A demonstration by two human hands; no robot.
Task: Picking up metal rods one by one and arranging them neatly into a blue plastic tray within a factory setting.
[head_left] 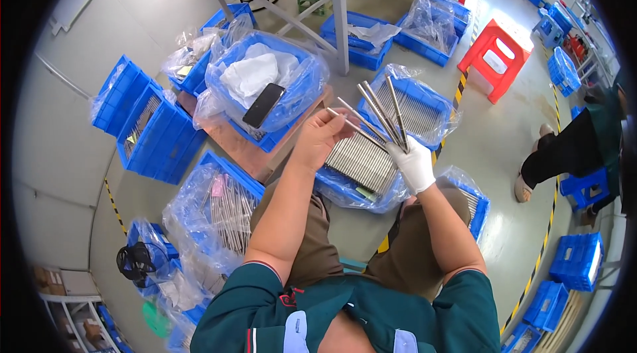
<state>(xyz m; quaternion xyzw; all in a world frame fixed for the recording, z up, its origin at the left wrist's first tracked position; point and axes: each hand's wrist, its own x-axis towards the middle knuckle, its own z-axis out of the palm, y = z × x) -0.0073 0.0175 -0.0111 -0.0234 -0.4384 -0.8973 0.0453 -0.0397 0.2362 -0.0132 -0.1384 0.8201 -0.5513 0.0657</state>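
Rods — in right fingers, 1 apparently touching left fingers.

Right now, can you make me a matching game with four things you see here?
1. Left hand
2. Right hand
3. Phone
4. Big stool at upper right

A. Red
B. Gloved in white, holding metal rods
C. Flat and black
D. Bare, without a glove

Pairs: 1-D, 2-B, 3-C, 4-A

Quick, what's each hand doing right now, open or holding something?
Left hand: closed, apparently pinching one metal rod.
Right hand, white-gloved: closed, holding a bundle of metal rods.
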